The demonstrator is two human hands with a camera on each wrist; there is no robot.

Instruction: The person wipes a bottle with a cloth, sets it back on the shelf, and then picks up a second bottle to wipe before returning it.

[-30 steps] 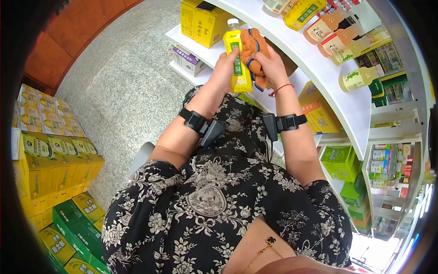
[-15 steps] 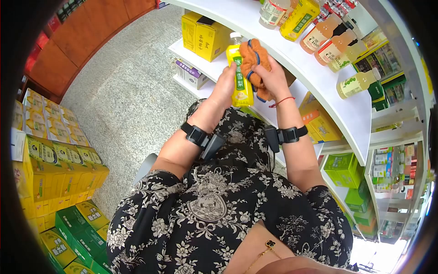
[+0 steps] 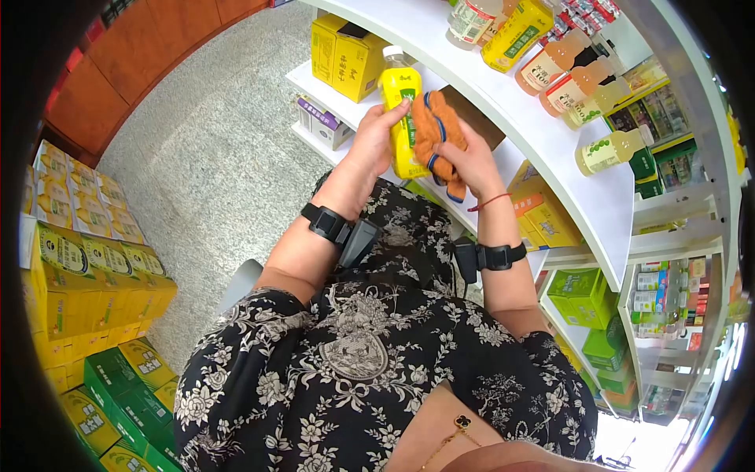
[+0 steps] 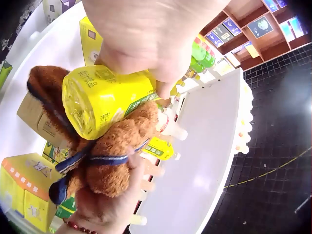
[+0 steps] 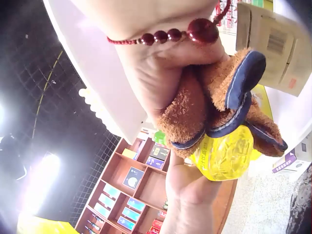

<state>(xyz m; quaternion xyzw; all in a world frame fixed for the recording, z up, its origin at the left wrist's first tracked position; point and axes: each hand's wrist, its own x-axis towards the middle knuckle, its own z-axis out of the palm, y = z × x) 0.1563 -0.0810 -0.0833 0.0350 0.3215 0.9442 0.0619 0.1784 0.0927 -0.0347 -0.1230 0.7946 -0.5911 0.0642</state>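
My left hand point(image 3: 371, 140) grips a yellow plastic bottle point(image 3: 400, 80) with a white cap and a green label, tilted with its cap pointing away from me. In my right hand point(image 3: 476, 162) is a bunched orange-brown fluffy cloth point(image 3: 429, 140) with dark blue trim, held against the bottle's right side. The left wrist view shows the bottle's clear yellow base point(image 4: 80, 109) beside the folded cloth point(image 4: 109, 170). From the right wrist, the cloth point(image 5: 187, 114) hides much of the bottle point(image 5: 224, 158).
A curved white counter point(image 3: 550, 157) runs along the right, bearing several drink bottles point(image 3: 578, 86). Below it, shelves hold a yellow carton point(image 3: 346, 59) and an orange-yellow box point(image 3: 543, 212). Stacked yellow cartons point(image 3: 102, 275) and green cartons point(image 3: 130, 393) stand on the left.
The cloth has moved down along the bottle toward its base, leaving more of the neck showing. The bottle has turned, so its green label faces more to the right.
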